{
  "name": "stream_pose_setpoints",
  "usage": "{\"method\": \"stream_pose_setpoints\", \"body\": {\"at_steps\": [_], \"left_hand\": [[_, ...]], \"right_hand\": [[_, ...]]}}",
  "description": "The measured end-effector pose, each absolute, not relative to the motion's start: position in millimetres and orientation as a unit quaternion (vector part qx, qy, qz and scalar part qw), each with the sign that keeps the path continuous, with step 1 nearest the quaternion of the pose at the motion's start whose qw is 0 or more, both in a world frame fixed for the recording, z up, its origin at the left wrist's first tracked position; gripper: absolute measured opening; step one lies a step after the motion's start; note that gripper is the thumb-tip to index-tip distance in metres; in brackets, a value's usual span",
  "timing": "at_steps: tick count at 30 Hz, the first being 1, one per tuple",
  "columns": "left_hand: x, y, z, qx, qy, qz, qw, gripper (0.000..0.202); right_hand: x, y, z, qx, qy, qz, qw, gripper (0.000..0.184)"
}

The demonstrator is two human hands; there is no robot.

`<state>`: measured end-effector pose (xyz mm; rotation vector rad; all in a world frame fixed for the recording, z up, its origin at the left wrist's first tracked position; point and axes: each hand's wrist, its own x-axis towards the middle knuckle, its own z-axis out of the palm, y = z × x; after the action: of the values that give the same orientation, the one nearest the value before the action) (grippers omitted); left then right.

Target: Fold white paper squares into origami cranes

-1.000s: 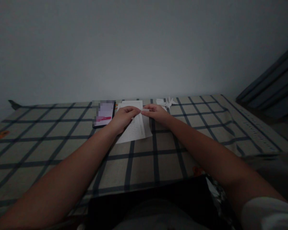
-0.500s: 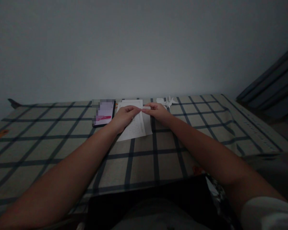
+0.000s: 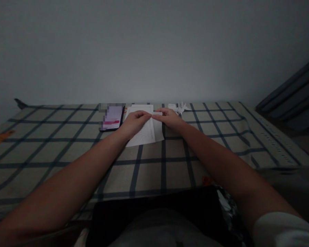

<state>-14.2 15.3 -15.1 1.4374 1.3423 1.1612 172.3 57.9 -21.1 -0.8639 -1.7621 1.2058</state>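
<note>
My left hand (image 3: 134,122) and my right hand (image 3: 169,119) meet fingertip to fingertip over a stack of white printed sheets (image 3: 145,133) on the checked cloth (image 3: 67,147). Both hands are closed in a pinch on a small folded strip of white paper (image 3: 156,114) held between them, just above the sheets. A phone (image 3: 112,118) with a lit screen lies flat to the left of my left hand.
Small folded white paper figures (image 3: 179,108) lie at the far edge, behind my right hand. A grey wall rises behind the surface. A dark object (image 3: 154,212) rests on my lap. Dark striped fabric (image 3: 293,99) is at the right.
The hands stay pinched together on the paper strip. The view has shifted a little, so the hands and sheets sit slightly higher in the frame.
</note>
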Motion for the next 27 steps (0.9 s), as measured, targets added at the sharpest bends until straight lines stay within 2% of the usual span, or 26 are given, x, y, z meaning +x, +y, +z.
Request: {"method": "stream_pose_setpoints", "body": {"at_steps": [8, 13, 20, 27], "left_hand": [[-20.2, 17.7, -21.2, 0.592, 0.508, 0.472, 0.41, 0.034], [-19.4, 15.3, -20.0, 0.575, 0.528, 0.465, 0.418, 0.038], [-16.9, 14.6, -10.9, 0.557, 0.54, 0.429, 0.463, 0.028], [1.8, 27.9, 2.8, 0.555, 0.569, 0.415, 0.443, 0.013]], "right_hand": [[174.8, 61.7, -25.3, -0.327, -0.685, 0.522, 0.39, 0.033], [175.9, 61.3, -24.4, -0.325, -0.676, 0.544, 0.376, 0.029], [174.4, 61.7, -23.8, -0.332, -0.662, 0.555, 0.38, 0.028], [180.7, 73.1, -27.8, -0.343, -0.64, 0.565, 0.393, 0.025]]}}
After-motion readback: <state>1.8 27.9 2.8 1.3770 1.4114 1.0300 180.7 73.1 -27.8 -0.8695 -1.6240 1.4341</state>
